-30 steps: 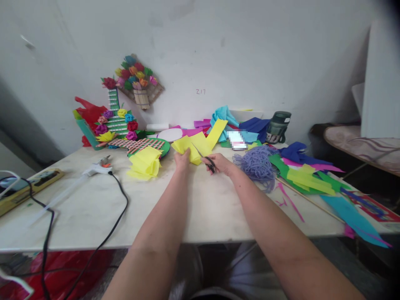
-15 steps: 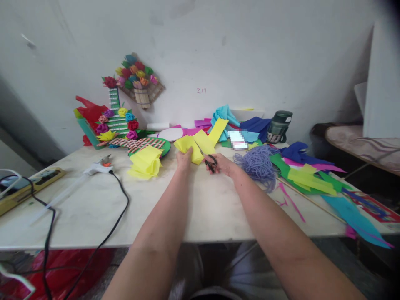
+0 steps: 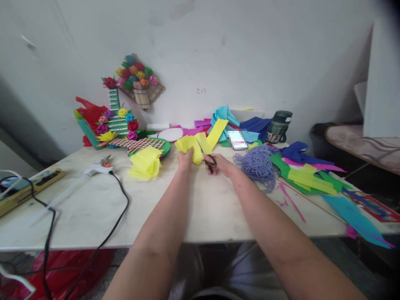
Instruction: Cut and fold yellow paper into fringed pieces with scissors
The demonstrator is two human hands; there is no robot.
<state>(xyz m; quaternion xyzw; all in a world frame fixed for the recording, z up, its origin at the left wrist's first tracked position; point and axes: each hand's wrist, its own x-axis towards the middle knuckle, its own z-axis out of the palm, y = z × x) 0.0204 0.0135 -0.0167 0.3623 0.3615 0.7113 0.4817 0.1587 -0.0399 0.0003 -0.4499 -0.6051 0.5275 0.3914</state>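
Near the middle of the table, my left hand (image 3: 185, 158) pinches a bunched piece of yellow paper (image 3: 187, 143). My right hand (image 3: 218, 163) is closed on the dark handles of a pair of scissors (image 3: 210, 162), whose blades point up and left against the yellow paper. Just behind the blades, a long yellow strip (image 3: 218, 132) leans up to the right. A second pile of yellow paper (image 3: 145, 162) lies left of my left hand.
Tangled purple yarn (image 3: 258, 164) lies right of my right hand. Behind it stands a dark green bottle (image 3: 279, 127). A glue gun (image 3: 99, 166) with a black cable, a power strip (image 3: 34, 183) and a flower-decorated guitar craft (image 3: 118, 125) are at the left. Colored paper (image 3: 356, 216) covers the right.
The yellow paper around the scissor blades has shifted slightly, and less of it shows right of the blades. Both hands keep their holds and have hardly moved.
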